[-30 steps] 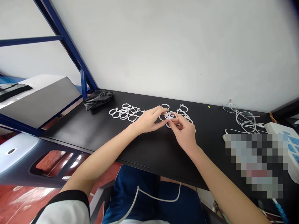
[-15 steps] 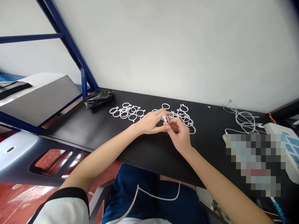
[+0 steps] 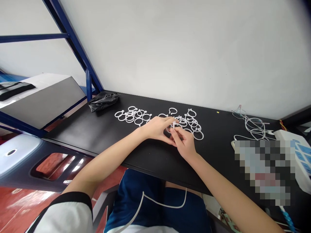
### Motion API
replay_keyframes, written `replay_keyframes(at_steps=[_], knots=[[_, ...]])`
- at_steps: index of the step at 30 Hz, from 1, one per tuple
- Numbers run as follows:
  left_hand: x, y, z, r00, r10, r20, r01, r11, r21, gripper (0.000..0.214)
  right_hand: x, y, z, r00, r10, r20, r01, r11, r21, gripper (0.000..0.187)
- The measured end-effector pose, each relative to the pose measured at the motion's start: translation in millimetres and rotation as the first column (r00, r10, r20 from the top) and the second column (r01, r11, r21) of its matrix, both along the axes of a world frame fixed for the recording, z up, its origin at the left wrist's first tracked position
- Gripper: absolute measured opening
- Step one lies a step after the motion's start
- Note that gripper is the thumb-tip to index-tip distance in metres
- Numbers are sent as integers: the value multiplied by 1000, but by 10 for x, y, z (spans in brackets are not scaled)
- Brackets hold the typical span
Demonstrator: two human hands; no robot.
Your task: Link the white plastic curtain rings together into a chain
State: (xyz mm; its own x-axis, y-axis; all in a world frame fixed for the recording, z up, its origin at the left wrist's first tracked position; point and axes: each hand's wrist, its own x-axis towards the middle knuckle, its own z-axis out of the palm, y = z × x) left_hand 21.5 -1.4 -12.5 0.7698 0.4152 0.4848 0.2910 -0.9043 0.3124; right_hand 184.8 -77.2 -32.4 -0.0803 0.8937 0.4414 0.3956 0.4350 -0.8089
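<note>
Both hands meet over the black desk, round a white shower curtain ring. My left hand is curled about the ring from the left, its fingers at the far side and its thumb nearer me. From the right, my right hand pinches the ring between thumb and fingers. Much of the held ring is hidden by the fingers. Loose white rings with small ball ends lie in a pile left of my hands. Another pile of rings lies just behind and right of them.
A crumpled black plastic bag lies at the desk's far left. On the right are a tangled white cable, glasses, a blurred-out item and a white power strip. A blue metal frame rises at the left; a wall stands behind.
My right fingers have shifted slightly on the ring, and my left thumb has dropped lower, away from it. The ring has turned a little between my hands. The piles look the same.
</note>
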Motion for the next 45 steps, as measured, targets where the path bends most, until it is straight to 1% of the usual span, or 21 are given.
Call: replay_keyframes(at_steps=[3, 5, 7, 10, 11, 13, 15, 17, 20, 23, 27, 30, 33, 36, 40, 42, 45], knots=[[1, 8, -18, 998, 35, -43, -32, 998, 56, 46, -9, 0, 2, 997, -30, 76, 25, 998, 60, 34], [-1, 29, -40, 997, 60, -48, -57, 996, 67, 35, -7, 1, -3, 997, -17, 73, 14, 999, 50, 32], [-7, 57, -65, 996, 70, -47, -67, 996, 59, 31, 1, 6, -11, 999, -3, 42, 2, 1000, 18, 28], [-16, 88, -94, 998, 61, -36, -60, 997, 39, 34, 13, 19, -22, 998, -53, -31, 54, 998, 16, 19], [-20, 93, -98, 998, 55, -27, -54, 998, 33, 36, 16, 24, -24, 995, -82, -54, 83, 996, 27, 21], [-27, 94, -101, 999, 49, -8, -49, 998, 32, 41, 20, 36, -25, 989, -126, -76, 131, 989, 70, 34], [-38, 94, -102, 999, 41, 5, -41, 998, 45, 48, 23, 49, -20, 988, -147, -46, 152, 980, 128, 38], [-49, 102, -109, 999, 30, 12, -30, 997, 67, 55, 27, 61, -13, 985, -170, 10, 164, 967, 196, 31], [-50, 121, -125, 1000, 15, 26, -17, 997, 75, 58, 37, 73, 0, 977, -199, 78, 171, 946, 274, 17], [-22, 126, -120, 999, 1, 54, -1, 1000, 7, 55, 45, 78, 13, 972, -207, 113, 166, 940, 298, 12], [28, 98, -73, 993, -4, 121, 23, 988, -156, 46, 52, 75, 39, 972, -217, 87, 184, 940, 289, 10], [38, 73, -28, 985, 17, 171, 41, 942, -334, 43, 58, 70, 65, 979, -197, 55, 174, 944, 281, 11], [25, 52, 22, 984, 2, 180, 87, 869, -487, 44, 63, 69, 87, 980, -193, 55, 169, 940, 296, 7], [8, 40, 77, 986, -48, 158, 133, 798, -588, 44, 66, 71, 102, 983, -175, 53, 153, 948, 279, 6], [-19, 52, 119, 980, -110, 167, 195, 718, -668, 43, 66, 66, 113, 992, -128, -15, 129, 974, 186, 7], [-30, 68, 117, 971, -120, 209, 236, 651, -722, 48, 66, 62, 119, 988, -136, -78, 147, 977, 155, 7], [-38, 89, 92, 953, -55, 297, 279, 534, -798, 53, 71, 67, 128, 971, -157, -180, 185, 971, 151, 8]])
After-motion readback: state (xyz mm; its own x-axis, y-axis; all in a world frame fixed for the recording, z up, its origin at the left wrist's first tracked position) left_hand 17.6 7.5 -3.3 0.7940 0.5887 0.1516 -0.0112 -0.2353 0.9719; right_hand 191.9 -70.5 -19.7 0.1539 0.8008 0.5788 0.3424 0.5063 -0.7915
